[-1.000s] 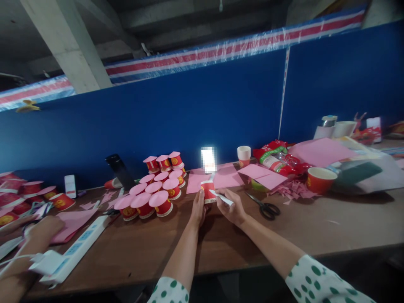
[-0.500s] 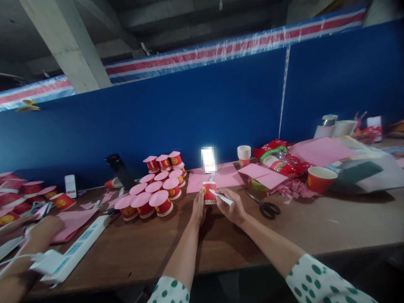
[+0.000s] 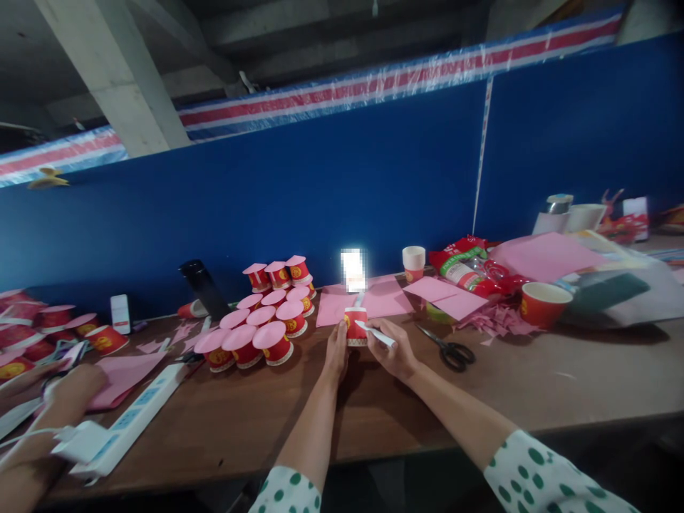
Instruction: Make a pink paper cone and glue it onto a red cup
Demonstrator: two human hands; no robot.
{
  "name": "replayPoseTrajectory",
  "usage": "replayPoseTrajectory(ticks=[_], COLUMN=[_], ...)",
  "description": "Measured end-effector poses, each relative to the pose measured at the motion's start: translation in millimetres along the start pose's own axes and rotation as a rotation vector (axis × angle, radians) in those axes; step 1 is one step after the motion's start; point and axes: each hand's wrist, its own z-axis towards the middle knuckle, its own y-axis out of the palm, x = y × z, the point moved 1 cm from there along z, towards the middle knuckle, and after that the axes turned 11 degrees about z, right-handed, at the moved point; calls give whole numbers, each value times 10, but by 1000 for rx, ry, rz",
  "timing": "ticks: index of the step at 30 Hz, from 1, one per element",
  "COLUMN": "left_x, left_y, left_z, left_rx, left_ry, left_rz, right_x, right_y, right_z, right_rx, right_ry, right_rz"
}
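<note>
My left hand [image 3: 336,350] is closed round the side of a red paper cup [image 3: 355,326], which is upside down with its white-edged rim at the bottom. Between the fingers of my right hand [image 3: 394,349] is a white pen [image 3: 382,336], its tip against or very near the cup's side. Just behind the cup lie pink paper sheets [image 3: 385,296], with a bright, blurred-out phone-like screen [image 3: 353,269] above them. Left of my hands stand several red cups topped with pink paper discs [image 3: 272,333]. A pair of black-handled scissors [image 3: 454,354] rests to the right.
A white power strip [image 3: 133,420] lies at the left, near another person's hands [image 3: 75,392]. A black bottle [image 3: 203,288] leans behind the cups. To the right are pink paper scraps [image 3: 496,320], a large red cup [image 3: 543,305] and a red packet [image 3: 464,263]. A blue partition [image 3: 320,192] closes off the back.
Almost nothing differs. The view has shifted very slightly, and both hands keep the same hold on the cup and pen.
</note>
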Motion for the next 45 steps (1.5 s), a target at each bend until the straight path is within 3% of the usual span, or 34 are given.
replayPoseTrajectory(ticks=[12, 26, 34, 45], left_x=[201, 15, 45, -19], left_y=[12, 16, 31, 33], left_z=[-99, -13, -22, 17], left_rx=[-36, -85, -65, -62], left_ry=[-22, -6, -38, -36], left_rz=[-54, -103, -124, -128], right_x=[-1, -11, -14, 18], right_y=[-9, -5, -33, -9], right_z=[9, 15, 17, -7], right_rx=[2, -4, 42, 5], right_ry=[2, 1, 15, -5], right_rz=[-8, -22, -36, -35])
